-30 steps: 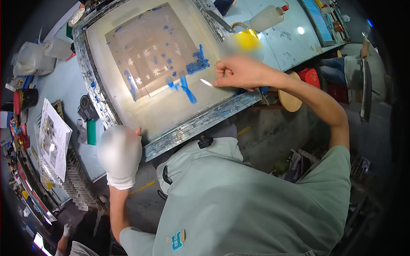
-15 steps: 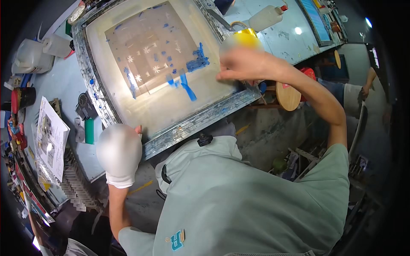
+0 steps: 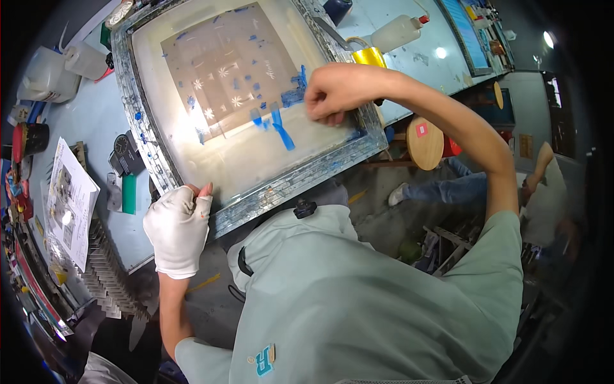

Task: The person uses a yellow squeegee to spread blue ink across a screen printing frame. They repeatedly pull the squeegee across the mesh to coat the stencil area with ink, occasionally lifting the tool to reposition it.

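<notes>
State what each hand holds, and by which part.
The gloved left hand grips the screen frame at its near edge. The bare right hand rests curled on the mesh; any held item is hidden.

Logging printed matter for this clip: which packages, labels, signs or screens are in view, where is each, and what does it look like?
Printed paper sheet: left edge of the bench, white with dark pictures and text.
White squeeze bottle: top right on the bench, lying down, red cap.
Yellow tape roll: beside the frame's far right corner, shiny.
Red sticker: on the round wooden stool, small square.
White jug: top left, translucent, no label visible.
No screens visible.
</notes>
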`<state>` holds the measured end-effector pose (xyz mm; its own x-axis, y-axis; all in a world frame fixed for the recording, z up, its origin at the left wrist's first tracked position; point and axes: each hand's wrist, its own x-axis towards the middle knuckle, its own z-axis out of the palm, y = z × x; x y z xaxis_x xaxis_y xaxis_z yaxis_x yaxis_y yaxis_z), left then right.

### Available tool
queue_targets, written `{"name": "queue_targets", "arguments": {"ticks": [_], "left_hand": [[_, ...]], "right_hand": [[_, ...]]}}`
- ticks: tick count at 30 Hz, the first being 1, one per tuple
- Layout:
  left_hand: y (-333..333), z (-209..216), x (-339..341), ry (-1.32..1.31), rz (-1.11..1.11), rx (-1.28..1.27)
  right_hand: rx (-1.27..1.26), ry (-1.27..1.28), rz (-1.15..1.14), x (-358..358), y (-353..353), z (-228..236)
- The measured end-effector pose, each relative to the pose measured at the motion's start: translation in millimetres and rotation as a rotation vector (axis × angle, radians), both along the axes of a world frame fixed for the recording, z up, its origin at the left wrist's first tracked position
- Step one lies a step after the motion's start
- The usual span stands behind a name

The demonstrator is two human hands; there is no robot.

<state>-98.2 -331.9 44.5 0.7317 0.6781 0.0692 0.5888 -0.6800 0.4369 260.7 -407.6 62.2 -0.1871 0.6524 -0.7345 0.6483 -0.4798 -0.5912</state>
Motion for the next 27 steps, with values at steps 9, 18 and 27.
{"name": "queue_targets", "arguments": {"ticks": [9, 18, 27], "left_hand": [[4.3, -0.8, 0.0, 0.103, -0.027, 0.004], [25.1, 25.4, -33.1, -0.283, 0.476, -0.649], [20.4, 23.3, 47.7, -0.302, -0.179, -0.089]], "right_hand": [[0.039, 0.282, 0.107, -113.5, 66.0, -25.0], [-0.08, 0.408, 0.022, -128.4, 80.7, -37.4], [-0.041, 0.365, -0.054, -92.5, 64.6, -36.0]]}}
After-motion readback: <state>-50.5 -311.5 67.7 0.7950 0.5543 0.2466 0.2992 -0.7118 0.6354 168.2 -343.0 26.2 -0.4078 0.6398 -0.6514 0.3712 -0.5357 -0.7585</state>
